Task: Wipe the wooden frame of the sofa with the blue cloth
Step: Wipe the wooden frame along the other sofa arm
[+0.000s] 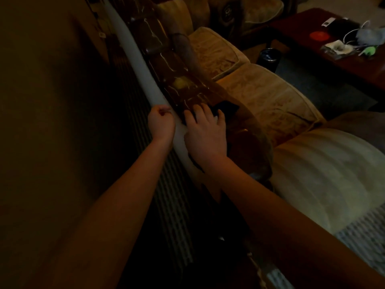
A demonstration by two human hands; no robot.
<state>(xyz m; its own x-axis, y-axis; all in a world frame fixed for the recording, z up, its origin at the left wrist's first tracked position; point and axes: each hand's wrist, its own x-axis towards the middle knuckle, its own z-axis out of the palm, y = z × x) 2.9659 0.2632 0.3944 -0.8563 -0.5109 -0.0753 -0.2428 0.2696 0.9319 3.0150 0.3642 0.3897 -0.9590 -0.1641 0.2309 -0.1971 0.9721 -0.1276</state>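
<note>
The right hand (205, 132) presses the blue cloth (226, 109) flat onto the wooden frame (166, 59) to wipe, while the left hand (161, 122), clenched, steadies against the white edge (133, 44).

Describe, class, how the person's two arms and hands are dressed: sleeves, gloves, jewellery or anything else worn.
Both forearms are bare up to the frame's lower edge, so no sleeves show. The left hand and the right hand wear no gloves. No watch, bracelet or ring can be made out, though the dim light could hide something small.

two hands (161, 122) (205, 130), one cloth (226, 108)
</note>
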